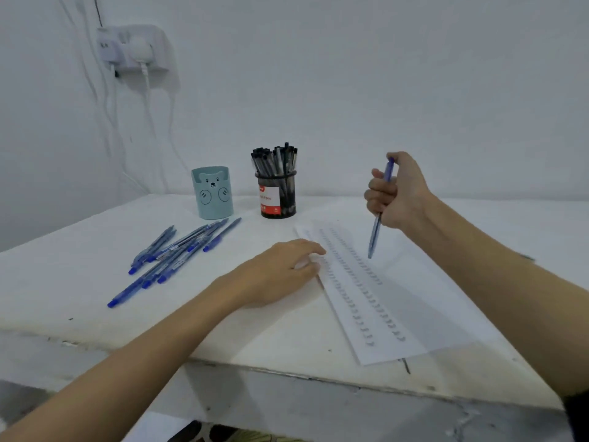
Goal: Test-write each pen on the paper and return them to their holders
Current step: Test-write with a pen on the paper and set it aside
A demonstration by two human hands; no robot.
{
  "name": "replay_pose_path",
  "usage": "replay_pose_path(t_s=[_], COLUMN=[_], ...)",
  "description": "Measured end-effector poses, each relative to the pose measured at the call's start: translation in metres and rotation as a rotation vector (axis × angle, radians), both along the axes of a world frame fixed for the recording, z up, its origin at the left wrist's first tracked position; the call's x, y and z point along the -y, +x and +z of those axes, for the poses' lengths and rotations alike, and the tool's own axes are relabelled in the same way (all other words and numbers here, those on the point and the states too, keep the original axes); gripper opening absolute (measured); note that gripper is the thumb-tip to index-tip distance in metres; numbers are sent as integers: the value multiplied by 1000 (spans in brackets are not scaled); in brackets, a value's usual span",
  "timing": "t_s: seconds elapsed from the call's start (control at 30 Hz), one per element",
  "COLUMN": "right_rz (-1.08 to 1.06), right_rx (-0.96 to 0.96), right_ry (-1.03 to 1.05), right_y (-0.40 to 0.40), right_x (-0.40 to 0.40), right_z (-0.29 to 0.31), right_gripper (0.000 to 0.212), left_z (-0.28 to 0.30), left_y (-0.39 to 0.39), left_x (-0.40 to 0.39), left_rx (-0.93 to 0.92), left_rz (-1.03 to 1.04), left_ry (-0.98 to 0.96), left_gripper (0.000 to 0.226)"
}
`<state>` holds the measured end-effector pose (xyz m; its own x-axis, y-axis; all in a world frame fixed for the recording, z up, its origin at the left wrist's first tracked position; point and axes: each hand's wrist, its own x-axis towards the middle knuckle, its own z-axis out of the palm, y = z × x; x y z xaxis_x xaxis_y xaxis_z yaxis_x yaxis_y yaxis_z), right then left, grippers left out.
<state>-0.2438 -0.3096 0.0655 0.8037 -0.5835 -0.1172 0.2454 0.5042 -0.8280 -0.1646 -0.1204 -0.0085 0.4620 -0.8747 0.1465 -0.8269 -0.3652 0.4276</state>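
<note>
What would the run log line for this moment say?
right hand: grips blue pen above paper | left hand: rests on paper edge | bear holder: empty

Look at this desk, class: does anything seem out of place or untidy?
Yes. A bunch of blue pens lies loose on the table, beside the bear holder rather than in it. The black pens stand neatly in the mesh holder.

Both forearms are bare from wrist to past the elbow, with no watch, bracelet or ring visible on the left hand (280, 272) or the right hand (396, 193). At the frame's four o'clock edge, a dark sleeve (577, 416) covers the right upper arm. The fingernails appear short and unpainted.
</note>
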Motion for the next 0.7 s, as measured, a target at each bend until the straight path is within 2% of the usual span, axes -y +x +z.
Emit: replay_pose_path(t_s=[0.1, 0.17, 0.3, 0.4, 0.47, 0.53, 0.6, 0.63, 0.7], right_rz=[-95, -136, -141, -104, 5, 97, 163, 170, 127], right_rx=[42, 65, 58, 107, 58, -121, -221, -224, -222], right_ry=[79, 99, 18, -12, -50, -219, -319, -346, -436], right_y=[-20, -29, -41, -43, -43, -44, -44, -43, -39], right_x=[18, 28, 40, 44, 43, 44, 43, 41, 36], right_z=[-2, -2, -5, -13, -20, -27, -33, -36, -40], right_gripper=[16, 14, 37, 20, 40, 64, 77, 73, 42], left_z=[-2, -4, 4, 12, 11, 6, 1, 0, -3], left_y=[-2, -3, -7, -7, -3, 4, 12, 16, 21], left_x=[24, 30, 26, 23, 23, 24, 27, 30, 37], left_rx=[-27, 5, 202, 303, 277, 211, 153, 139, 128], left_rz=[-56, -82, -42, 13, 22, 20, 25, 27, 10], left_ry=[81, 140, 208, 297, 288, 233, 184, 171, 158], left_gripper=[42, 44, 47, 51, 48, 41, 36, 36, 37])
